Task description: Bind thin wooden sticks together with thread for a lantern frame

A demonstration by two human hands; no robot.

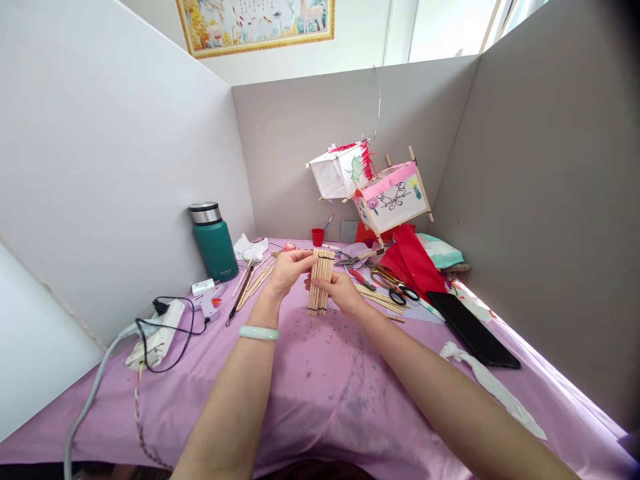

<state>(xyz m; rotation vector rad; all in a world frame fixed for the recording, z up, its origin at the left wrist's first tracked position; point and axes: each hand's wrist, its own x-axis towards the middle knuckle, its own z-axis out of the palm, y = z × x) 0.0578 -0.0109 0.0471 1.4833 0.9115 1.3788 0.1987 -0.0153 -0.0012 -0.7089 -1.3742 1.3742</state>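
Note:
A flat bundle of thin wooden sticks, with dark bands near both ends, is held upright above the purple cloth. My left hand grips its upper part, thumb and fingers closed at the left and top edge. Lower down, my right hand pinches the bundle from the right, its thumb across the front; some of its fingers are hidden behind the sticks. Loose wooden sticks lie left of my hands, with more sticks on the right.
A green bottle, glue gun and power strip stand left. Scissors, red-handled pliers, red cloth and a black tablet-like slab lie right. Two paper lanterns are at the back, between grey partitions.

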